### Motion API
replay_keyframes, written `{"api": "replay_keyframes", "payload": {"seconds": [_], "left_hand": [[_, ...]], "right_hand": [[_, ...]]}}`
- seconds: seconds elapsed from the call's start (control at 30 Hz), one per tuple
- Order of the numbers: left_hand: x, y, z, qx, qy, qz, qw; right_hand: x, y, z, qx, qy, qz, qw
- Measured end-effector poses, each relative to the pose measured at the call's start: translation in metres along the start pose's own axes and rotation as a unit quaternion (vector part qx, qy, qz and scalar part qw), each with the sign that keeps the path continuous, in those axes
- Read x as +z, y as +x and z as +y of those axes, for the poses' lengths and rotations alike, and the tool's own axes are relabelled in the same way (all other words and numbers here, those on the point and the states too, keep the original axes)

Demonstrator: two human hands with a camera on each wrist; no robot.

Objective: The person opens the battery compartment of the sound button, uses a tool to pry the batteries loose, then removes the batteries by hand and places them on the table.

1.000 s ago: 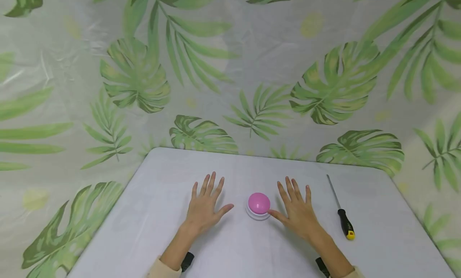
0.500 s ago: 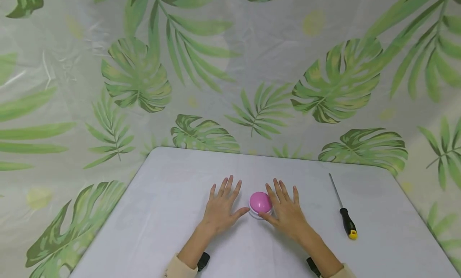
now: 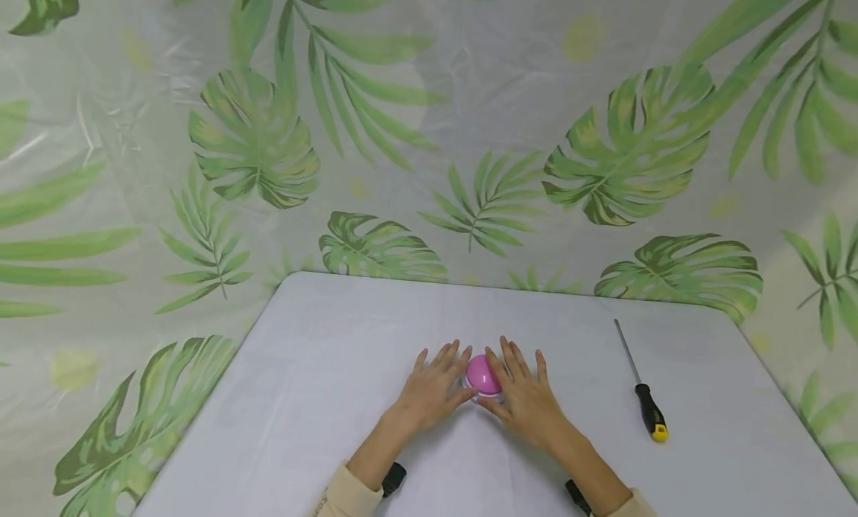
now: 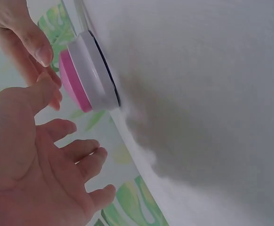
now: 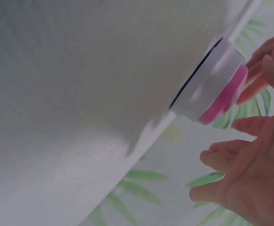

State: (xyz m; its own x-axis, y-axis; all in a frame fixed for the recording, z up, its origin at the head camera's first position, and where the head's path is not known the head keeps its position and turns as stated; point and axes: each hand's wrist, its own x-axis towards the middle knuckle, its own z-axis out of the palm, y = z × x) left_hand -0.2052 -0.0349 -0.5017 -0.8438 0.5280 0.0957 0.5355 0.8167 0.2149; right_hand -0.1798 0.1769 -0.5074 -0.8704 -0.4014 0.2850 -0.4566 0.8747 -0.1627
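At the near side of the white worktop (image 3: 302, 383), two beige sleeves (image 3: 350, 493) come in, each with a black device (image 3: 394, 478) by the wrist. The left hand (image 3: 430, 398) and the right hand (image 3: 531, 407) are both wide open, fingers spread, gripping nothing. Between them stands the pink-topped white button (image 3: 484, 375), about midway from left edge to right edge; whether fingertips touch it, I cannot tell. The screwdriver (image 3: 646, 401) lies nearer the right edge, its tip pointing to the far edge, which has rounded corners. Behind hangs a pale, shiny sheet (image 3: 395, 197) with green leaves, creased at left.
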Motion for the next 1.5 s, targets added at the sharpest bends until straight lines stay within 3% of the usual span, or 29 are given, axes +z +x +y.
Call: {"api": "replay_keyframes", "payload": {"seconds": [0.23,0.53,0.87,1.5], "left_hand": [[0.000,0.004,0.006,0.012,-0.008,-0.033,0.9993],[0.000,0.004,0.011,0.021,-0.018,-0.045,0.9986],[-0.002,0.003,0.016,0.018,0.002,-0.043,0.9989],[0.000,0.000,0.017,0.043,0.033,-0.018,0.9983]], "right_hand": [[0.001,-0.003,-0.001,-0.002,0.014,-0.020,0.9997],[0.000,-0.003,-0.003,-0.006,0.032,-0.025,0.9992],[0.002,0.000,-0.001,-0.050,0.042,0.041,0.9970],[-0.001,0.002,-0.002,-0.056,0.017,0.046,0.9972]]}}
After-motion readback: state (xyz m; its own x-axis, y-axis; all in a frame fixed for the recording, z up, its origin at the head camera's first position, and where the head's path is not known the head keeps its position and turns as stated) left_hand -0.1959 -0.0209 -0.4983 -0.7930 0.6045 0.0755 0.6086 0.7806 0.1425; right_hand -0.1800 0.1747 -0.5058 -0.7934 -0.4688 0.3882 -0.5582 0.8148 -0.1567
